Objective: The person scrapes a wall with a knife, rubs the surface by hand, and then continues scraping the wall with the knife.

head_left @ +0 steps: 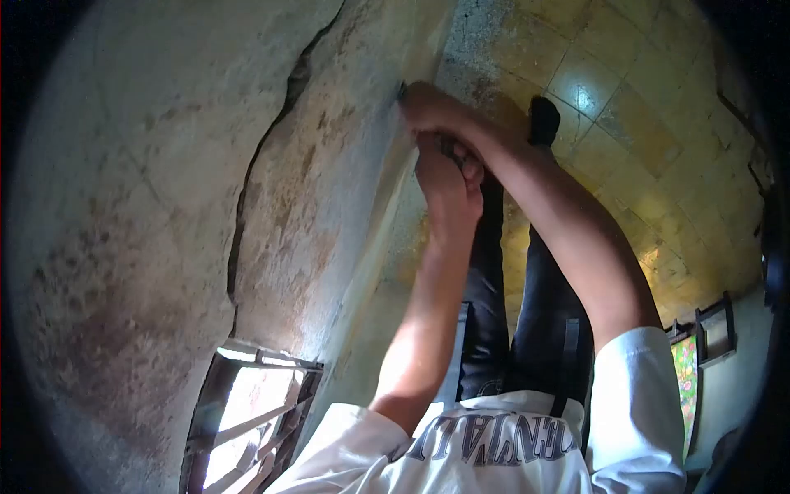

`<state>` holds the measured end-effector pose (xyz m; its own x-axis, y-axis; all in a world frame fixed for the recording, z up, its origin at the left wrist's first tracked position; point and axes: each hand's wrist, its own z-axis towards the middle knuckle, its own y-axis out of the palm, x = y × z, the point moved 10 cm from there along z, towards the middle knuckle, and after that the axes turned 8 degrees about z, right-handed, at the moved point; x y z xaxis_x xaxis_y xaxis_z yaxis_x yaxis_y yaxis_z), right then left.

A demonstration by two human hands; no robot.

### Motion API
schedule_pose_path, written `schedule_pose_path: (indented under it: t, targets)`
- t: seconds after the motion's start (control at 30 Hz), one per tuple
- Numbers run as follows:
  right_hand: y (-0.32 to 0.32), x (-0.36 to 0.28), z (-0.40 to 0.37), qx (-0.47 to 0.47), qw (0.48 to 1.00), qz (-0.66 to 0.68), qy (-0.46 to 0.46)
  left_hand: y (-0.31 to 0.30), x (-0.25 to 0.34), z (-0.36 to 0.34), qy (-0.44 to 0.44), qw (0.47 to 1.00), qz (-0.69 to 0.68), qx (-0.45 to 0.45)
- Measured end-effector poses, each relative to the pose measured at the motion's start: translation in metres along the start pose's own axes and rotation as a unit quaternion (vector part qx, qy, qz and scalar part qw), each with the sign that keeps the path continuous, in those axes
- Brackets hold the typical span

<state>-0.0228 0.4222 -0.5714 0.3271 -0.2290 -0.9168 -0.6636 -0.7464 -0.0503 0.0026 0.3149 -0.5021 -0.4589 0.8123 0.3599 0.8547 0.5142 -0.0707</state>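
Note:
Both my hands are close together beside the stained wall (313,181). My right hand (429,109) reaches across to the wall's surface with its fingers closed. A small dark thing (401,91) shows at its fingertips, against or very near the wall; its kind is too small to tell. Just below, my left hand (446,173) is closed in a fist, and something dark (452,150) shows between its fingers. My right wrist partly covers it, so I cannot make out what it is.
A long dark crack (262,156) runs down the wall. At lower left is a barred window (255,420) with bright light. Below me lies a yellowish tiled floor (625,123), with my dark-shod foot (544,119) on it. A floral cloth (685,383) hangs at right.

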Motion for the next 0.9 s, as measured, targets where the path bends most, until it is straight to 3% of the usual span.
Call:
schedule_pose_path:
  t: [0.07,0.13,0.2,0.3,0.37,0.53,0.63,0.73,0.9]
  targets:
    - [0.006,-0.008,0.002,0.004,0.998,-0.063,-0.023,-0.003,0.011,0.012,0.009,0.999,-0.015,-0.045]
    - [0.017,-0.015,-0.002,0.043,0.982,-0.171,-0.063,-0.010,0.013,0.000,-0.007,0.997,0.055,-0.045]
    - [0.035,-0.003,-0.017,0.133,0.991,-0.001,0.000,-0.029,0.002,-0.019,-0.026,0.996,0.083,-0.033]
    - [0.035,-0.019,-0.045,0.200,0.971,0.071,0.113,-0.045,-0.009,-0.030,-0.059,0.994,0.005,-0.087]
    - [0.027,-0.036,-0.047,0.181,0.975,0.021,0.129,-0.049,-0.007,-0.033,-0.076,0.991,-0.014,-0.108]
    - [0.042,-0.051,-0.020,0.048,0.987,-0.154,0.020,-0.047,-0.006,-0.020,-0.073,0.992,-0.035,-0.101]
    - [0.041,-0.040,-0.037,0.111,0.984,-0.100,0.094,-0.028,-0.011,-0.047,-0.071,0.986,-0.090,-0.117]
    - [0.048,-0.043,-0.016,0.001,0.987,-0.156,0.037,-0.040,-0.015,-0.029,-0.077,0.990,-0.068,-0.097]
    - [0.050,-0.046,-0.022,-0.008,0.989,-0.140,0.044,-0.042,-0.013,-0.033,-0.070,0.992,-0.060,-0.081]
